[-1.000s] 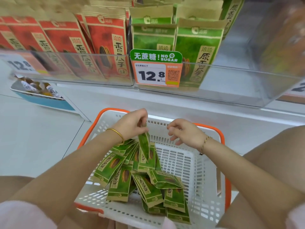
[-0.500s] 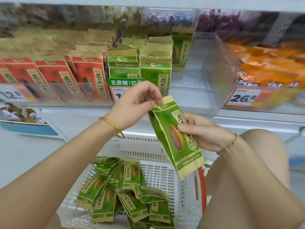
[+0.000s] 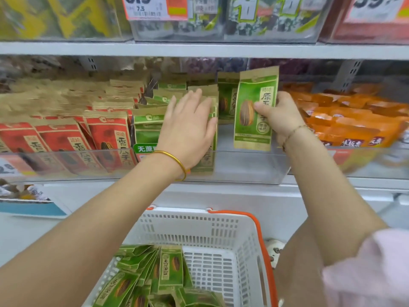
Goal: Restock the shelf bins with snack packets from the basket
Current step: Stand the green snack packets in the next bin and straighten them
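Note:
My right hand point(image 3: 279, 116) grips a green sunflower-seed packet point(image 3: 254, 111) upright inside the clear shelf bin point(image 3: 250, 167), at its right side. My left hand point(image 3: 190, 125), fingers straight, presses against the row of green packets point(image 3: 148, 127) standing in that bin. Below, the white basket point(image 3: 221, 231) with orange handles holds several more green packets point(image 3: 152, 275) at its left.
Red packets point(image 3: 93, 138) fill the bin to the left, orange packets point(image 3: 354, 120) the bin to the right. A shelf board point(image 3: 199, 49) with more bins and price tags runs overhead. A blue-edged tray point(image 3: 28, 207) sits low on the left.
Both hands rose from the basket to the shelf. The packet went from my left hand's pinch to my right hand's grip and now stands in the bin. My left hand moved onto the packet row.

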